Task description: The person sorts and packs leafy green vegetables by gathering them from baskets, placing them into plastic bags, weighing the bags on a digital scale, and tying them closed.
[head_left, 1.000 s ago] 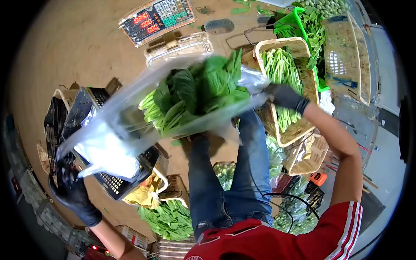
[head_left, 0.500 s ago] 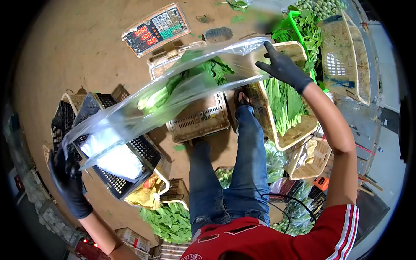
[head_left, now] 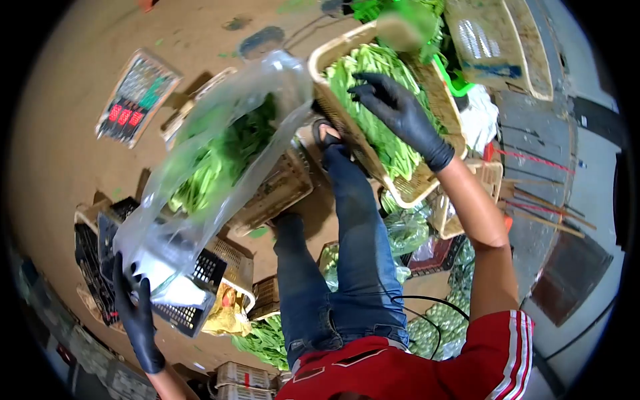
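Note:
A clear plastic bag point(head_left: 257, 177) stretches over leafy greens point(head_left: 223, 157) above a crate by the scale. My left hand point(head_left: 138, 320), in a black glove, is beside the bag's lower left end with fingers and thumb apart. Whether its fingertips touch the film I cannot tell. My right hand point(head_left: 403, 120), also gloved in black, hangs over leafy greens point(head_left: 373, 87) in a beige crate point(head_left: 430, 187). Its fingers are stretched and partly spread, with nothing in them.
A digital scale display point(head_left: 138, 97) glows red at the upper left. Black crates point(head_left: 213, 270) with white plastic on them stand below the bag. More greens point(head_left: 263, 343) lie near my legs. A green basket point(head_left: 457, 83) and stacked beige crates point(head_left: 487, 47) are at upper right.
My right hand has let go of the bag's upper end and moved over the crate of greens. The bag has billowed wider over the greens. The view has turned and shifted.

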Available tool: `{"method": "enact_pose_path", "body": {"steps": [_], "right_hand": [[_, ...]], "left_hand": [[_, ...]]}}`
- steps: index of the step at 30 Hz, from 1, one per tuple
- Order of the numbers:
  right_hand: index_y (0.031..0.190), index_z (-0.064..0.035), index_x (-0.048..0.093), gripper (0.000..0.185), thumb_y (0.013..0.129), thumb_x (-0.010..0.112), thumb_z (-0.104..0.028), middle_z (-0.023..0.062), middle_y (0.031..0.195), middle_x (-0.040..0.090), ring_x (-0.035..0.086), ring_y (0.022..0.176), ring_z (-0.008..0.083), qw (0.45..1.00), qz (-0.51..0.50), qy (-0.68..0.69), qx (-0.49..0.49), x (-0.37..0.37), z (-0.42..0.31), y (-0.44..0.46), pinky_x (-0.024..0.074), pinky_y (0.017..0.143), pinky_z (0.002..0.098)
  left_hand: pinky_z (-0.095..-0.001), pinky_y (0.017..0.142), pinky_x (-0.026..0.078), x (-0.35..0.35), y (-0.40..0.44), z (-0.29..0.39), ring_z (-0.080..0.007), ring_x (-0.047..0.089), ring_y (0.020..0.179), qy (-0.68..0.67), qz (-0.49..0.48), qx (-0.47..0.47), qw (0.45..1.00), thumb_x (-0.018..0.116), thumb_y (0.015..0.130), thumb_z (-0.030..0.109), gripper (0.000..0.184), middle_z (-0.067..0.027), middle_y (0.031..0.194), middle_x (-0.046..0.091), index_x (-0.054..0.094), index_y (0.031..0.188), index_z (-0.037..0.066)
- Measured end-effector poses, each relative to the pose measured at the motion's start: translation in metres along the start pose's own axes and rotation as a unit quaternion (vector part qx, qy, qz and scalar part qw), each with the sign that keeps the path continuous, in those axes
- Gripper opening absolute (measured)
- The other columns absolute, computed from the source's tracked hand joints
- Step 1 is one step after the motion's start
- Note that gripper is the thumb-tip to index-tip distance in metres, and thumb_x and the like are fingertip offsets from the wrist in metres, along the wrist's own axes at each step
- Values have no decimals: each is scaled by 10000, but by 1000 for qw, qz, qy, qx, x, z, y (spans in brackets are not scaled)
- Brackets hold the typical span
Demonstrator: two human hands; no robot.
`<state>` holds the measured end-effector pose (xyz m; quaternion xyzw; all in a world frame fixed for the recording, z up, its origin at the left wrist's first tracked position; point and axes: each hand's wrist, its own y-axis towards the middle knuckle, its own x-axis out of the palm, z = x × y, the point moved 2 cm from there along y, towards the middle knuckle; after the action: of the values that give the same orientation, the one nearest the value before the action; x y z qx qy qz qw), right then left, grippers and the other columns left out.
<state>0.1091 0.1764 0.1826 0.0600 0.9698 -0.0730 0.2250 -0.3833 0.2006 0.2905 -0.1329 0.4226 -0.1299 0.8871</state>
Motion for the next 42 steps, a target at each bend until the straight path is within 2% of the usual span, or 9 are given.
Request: {"method": "enact_pose_path", "body": {"steps": [2,5,12,19,21,25,33,36,42], "right_hand": [[1130,-17,526,337,854,569,-205,136,927,615,594,824,184,994,20,0,105,-17,51,-43,463,736,299],[1083,-13,529,325,843,572,-229,191,922,611,605,826,281,969,5,-83,233,-32,149,-139,464,727,352],[1102,-27,516,369,806,599,-230,176,928,627,616,853,293,901,29,-57,430,-18,286,-298,483,751,366],[1006,-17,565,229,806,605,-122,159,909,633,635,822,262,960,96,-62,257,-52,360,-122,496,703,323],[958,-26,557,192,799,594,-126,149,824,610,598,706,274,958,126,-116,232,-54,380,-36,470,639,348],[997,-15,552,355,773,658,-270,167,915,595,582,868,297,942,147,-184,239,-34,439,99,472,751,371],[986,68,455,485,703,689,-249,199,931,519,530,881,278,936,170,-125,281,-37,442,102,450,831,383],[1154,69,437,672,719,667,-388,233,1143,465,461,1076,333,950,123,-24,288,-58,414,61,356,973,388],[1117,-1,427,524,738,710,-224,85,980,540,506,909,172,923,239,149,262,-69,371,19,398,838,285]], "left_hand": [[-372,930,386,5,2,38,-273,494,1108,393,49,171,902,521,820,2,493,-167,1241,488,369,1287,-47],[-391,887,409,37,-7,73,-286,535,1034,21,19,75,997,582,757,34,503,-215,1148,532,437,1232,-51],[-302,838,436,337,44,151,-223,570,992,-228,-371,82,896,634,747,31,448,-166,1053,582,484,1163,-42],[-282,809,441,598,201,167,-192,557,927,-453,-307,-197,813,550,823,97,382,-111,1021,576,480,1161,-64],[-315,812,437,651,259,160,-236,559,906,-331,-207,-69,918,564,814,138,418,-135,1043,574,478,1164,-74],[-366,843,435,737,328,156,-289,539,996,-194,-164,-163,953,611,789,245,541,-199,1121,550,446,1197,-69],[-393,785,447,710,310,150,-326,537,866,-153,-158,80,972,647,757,148,344,-193,993,557,513,1004,-49],[-380,816,433,713,287,139,-320,538,878,-215,-180,12,960,663,751,158,388,-194,992,552,493,1029,-53],[-396,918,402,731,314,145,-379,489,1080,-70,-129,9,989,681,725,363,683,-264,1182,478,406,1178,-69]]}}
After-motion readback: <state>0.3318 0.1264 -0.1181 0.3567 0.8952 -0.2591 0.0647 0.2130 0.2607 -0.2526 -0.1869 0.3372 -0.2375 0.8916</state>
